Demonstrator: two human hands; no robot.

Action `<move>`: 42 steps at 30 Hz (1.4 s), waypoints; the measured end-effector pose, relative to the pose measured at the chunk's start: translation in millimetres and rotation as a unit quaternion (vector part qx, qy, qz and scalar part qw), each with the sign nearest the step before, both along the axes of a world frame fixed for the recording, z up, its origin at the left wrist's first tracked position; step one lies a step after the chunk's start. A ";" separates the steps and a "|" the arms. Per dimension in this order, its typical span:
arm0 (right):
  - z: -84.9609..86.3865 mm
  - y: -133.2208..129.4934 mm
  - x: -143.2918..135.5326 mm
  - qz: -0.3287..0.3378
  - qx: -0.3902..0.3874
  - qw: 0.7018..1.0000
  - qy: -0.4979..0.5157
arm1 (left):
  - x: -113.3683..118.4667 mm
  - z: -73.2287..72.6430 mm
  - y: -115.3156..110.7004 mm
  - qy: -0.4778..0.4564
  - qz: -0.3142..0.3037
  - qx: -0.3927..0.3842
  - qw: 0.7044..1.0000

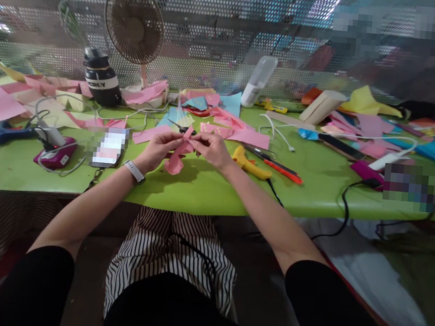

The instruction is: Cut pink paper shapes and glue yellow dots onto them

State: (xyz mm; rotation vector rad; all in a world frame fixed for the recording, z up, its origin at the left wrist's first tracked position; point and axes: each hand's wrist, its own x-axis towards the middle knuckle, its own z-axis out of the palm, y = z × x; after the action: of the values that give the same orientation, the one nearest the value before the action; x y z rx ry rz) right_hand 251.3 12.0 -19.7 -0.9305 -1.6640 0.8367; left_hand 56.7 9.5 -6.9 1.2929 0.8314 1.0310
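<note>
Both hands meet over the green table (207, 195), pinching a pink paper piece (175, 163) between them. My left hand (160, 149) grips its upper left side, with the thumb and fingers pressed together. From the other side, my right hand (211, 150) pinches the top of the same paper. A rounded, curled end of the paper hangs below the fingers. Just behind the hands lies a dark-handled tool (182, 128), partly hidden. To the right of my right hand rest a yellow glue gun (250, 164) and an orange-and-black cutter (283, 171).
A phone (109, 147) and a purple power strip (56, 153) lie to the left, near a blue glue gun (12, 134). At the back stand a fan (134, 29), a black bottle (102, 79) and a tilted white bottle (260, 80). Colored paper sheets (246, 135) and cables spread across the table.
</note>
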 end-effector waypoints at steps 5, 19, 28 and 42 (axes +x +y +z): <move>4.3 -4.8 -1.1 -0.021 0.034 0.999 0.003 | -0.3 -2.0 1.9 0.026 0.024 0.028 0.999; 7.4 -1.8 -1.1 -0.010 0.015 1.000 0.023 | 0.6 -2.6 -0.8 0.085 -0.051 0.076 0.992; 6.5 -6.8 -4.1 -0.034 0.093 0.995 0.008 | 1.1 -1.2 -1.3 0.056 -0.042 0.070 0.995; 9.8 -6.4 3.5 0.019 0.028 0.999 0.037 | -0.5 -1.6 -1.4 0.032 -0.055 0.058 0.996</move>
State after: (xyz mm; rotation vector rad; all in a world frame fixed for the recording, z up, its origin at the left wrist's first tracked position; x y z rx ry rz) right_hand 254.9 5.7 -9.8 -0.8214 -1.6383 0.8356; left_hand 56.2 8.1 -8.5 1.4611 0.7494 0.9657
